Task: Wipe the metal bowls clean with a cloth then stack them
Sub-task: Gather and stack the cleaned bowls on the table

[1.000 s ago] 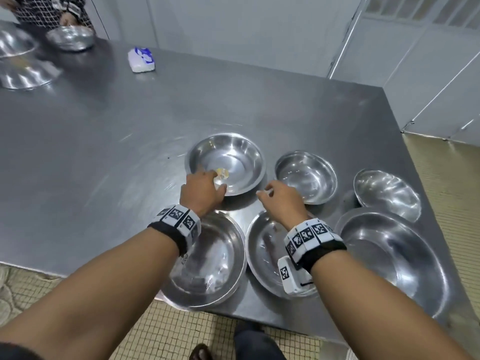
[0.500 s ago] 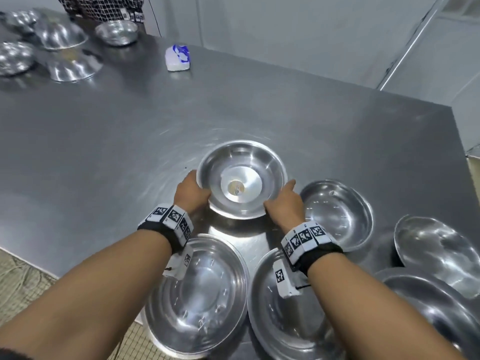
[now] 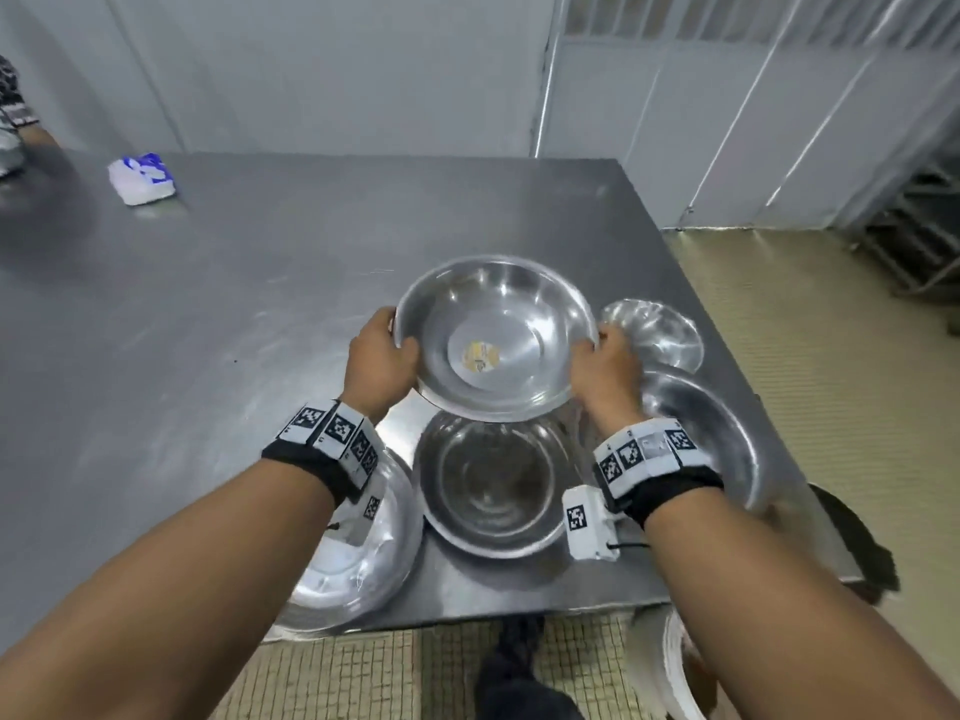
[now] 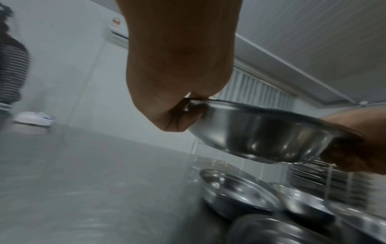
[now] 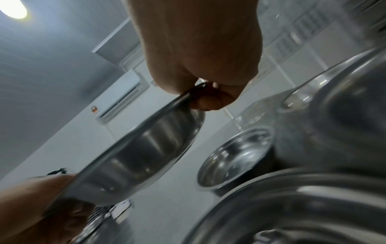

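A metal bowl (image 3: 496,335) with a round sticker (image 3: 480,356) in its bottom is held up off the steel table (image 3: 208,314). My left hand (image 3: 382,358) grips its left rim and my right hand (image 3: 602,363) grips its right rim. In the left wrist view the bowl (image 4: 263,132) hangs clear above the other bowls, with fingers curled under its wall. The right wrist view has the same bowl (image 5: 142,148) pinched at the rim. A second bowl (image 3: 493,483) sits on the table right below it. The blue and white cloth (image 3: 141,178) lies at the far left.
More bowls ring the near corner: a wide one (image 3: 353,553) under my left wrist, a large one (image 3: 711,439) by my right wrist, a small one (image 3: 657,335) beyond it. Table edges run close on the near and right sides. Another person's sleeve (image 3: 13,106) shows far left.
Both hands closed on the stickered bowl's rim and lifted it off the table, toward me and over the nearer bowl. The head view swung to the right.
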{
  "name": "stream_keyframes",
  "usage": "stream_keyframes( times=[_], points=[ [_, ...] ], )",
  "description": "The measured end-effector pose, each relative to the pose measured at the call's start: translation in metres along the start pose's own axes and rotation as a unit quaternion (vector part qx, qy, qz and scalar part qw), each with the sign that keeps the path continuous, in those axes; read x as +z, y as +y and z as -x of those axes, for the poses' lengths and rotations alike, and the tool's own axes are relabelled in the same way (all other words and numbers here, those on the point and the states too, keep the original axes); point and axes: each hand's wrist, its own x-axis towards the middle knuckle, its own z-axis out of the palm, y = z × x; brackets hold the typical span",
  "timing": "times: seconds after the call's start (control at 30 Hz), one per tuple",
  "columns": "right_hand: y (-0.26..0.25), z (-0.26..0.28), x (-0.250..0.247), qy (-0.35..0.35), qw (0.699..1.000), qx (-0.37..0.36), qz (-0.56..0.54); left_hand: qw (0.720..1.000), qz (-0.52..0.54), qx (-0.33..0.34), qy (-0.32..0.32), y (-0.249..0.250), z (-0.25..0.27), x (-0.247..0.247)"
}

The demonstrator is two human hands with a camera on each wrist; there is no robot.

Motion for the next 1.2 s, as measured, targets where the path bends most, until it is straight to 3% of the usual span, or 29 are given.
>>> stream_keyframes(
  times=[0.27,0.43,0.6,0.93,1.2],
  points=[
    [0.085,0.014,-0.129,0.081,0.987,0.060,0.126,0.986,-0.085,0.062,-0.126,0.054,0.058,0.111],
    [0.142,0.008,-0.169,0.047,0.977,0.072,0.196,0.974,-0.156,0.054,-0.154,0.059,0.084,0.172],
    [0.183,-0.014,-0.189,-0.018,0.965,0.026,0.262,0.962,-0.234,0.041,-0.134,0.059,0.102,0.205],
    [0.199,-0.043,-0.197,-0.136,0.962,0.007,0.238,0.966,-0.244,-0.030,-0.082,0.058,0.114,0.219],
    [0.207,-0.055,-0.189,-0.153,0.972,-0.015,0.176,0.967,-0.242,-0.017,-0.073,0.049,0.112,0.224]
  ],
)
